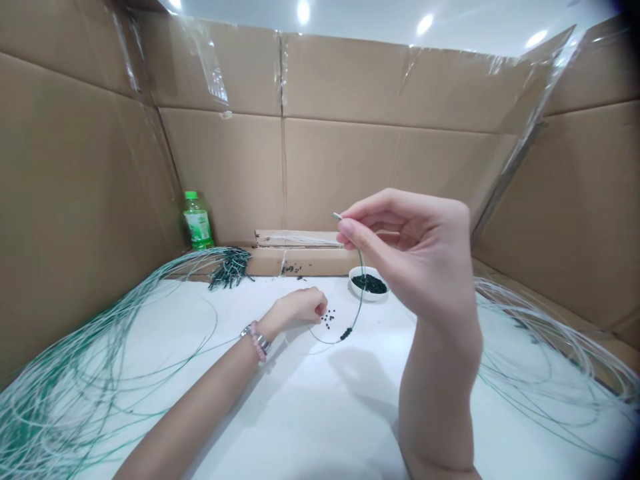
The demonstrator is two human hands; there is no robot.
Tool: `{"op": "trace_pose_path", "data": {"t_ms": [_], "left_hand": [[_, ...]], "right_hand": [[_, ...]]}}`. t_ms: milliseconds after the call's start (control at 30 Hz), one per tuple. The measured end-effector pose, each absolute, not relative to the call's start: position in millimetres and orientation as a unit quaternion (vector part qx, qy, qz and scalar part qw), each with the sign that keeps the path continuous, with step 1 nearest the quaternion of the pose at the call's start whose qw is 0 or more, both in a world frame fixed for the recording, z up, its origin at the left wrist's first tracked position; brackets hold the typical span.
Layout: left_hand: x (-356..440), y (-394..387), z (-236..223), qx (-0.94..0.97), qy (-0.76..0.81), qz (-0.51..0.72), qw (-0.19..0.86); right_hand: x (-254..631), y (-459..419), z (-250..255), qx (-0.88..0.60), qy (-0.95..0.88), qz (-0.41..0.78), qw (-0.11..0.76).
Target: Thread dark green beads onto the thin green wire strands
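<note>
My right hand [415,247] is raised in front of me, thumb and fingertips pinching a thin green wire [361,293] near its end. A short tip sticks out past the fingers. From there the wire hangs down to a small cluster of black beads [346,334] threaded on it, then curves along the white tabletop toward my left hand [305,305]. That hand rests on the table with its fingers curled closed; what they hold is hidden. Several loose black beads [328,319] lie right beside its fingertips. A white bowl [354,289] of dark beads stands behind them.
Long green and white wires [75,373] spread over the left side, ending in a dark beaded bundle [231,268]. More pale wires [560,320] lie at the right. A green bottle [198,223] stands back left. Cardboard walls [400,160] enclose the table.
</note>
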State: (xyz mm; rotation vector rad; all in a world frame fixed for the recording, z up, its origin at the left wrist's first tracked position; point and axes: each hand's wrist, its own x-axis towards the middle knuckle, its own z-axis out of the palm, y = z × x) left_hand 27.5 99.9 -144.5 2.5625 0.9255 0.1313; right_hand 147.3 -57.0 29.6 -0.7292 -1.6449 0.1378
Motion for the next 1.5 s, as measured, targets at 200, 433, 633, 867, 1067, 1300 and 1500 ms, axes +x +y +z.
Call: {"op": "trace_pose_path", "data": {"t_ms": [200,433,633,867,1067,1300,1500], "left_hand": [[32.7,101.2,-152.1,0.914,0.310,0.087,0.246],[17.4,94.2,-79.6,0.848,0.270,0.348,0.295],[-1.6,47.3,-9.6,0.637,0.075,0.650,0.407],[2.4,15.7,2.3,0.656,0.036,0.632,0.412],[2.2,16.6,1.7,0.657,0.052,0.632,0.407],[3.0,12.9,1.7,0.649,0.025,0.635,0.418],[5.3,12.6,1.2,0.624,0.029,0.638,0.450]], "right_hand": [[147.4,-58.0,30.7,-0.328,-0.716,0.068,0.612],[147.7,-57.4,31.3,-0.333,-0.700,0.053,0.629],[140.5,-54.3,28.7,-0.358,-0.694,0.038,0.624],[126.8,-56.9,23.4,-0.336,-0.718,0.047,0.607],[128.0,-58.5,24.3,-0.347,-0.723,0.015,0.598],[127.3,-61.8,28.0,-0.340,-0.720,0.029,0.605],[127.4,-61.7,29.0,-0.339,-0.717,0.040,0.608]]}}
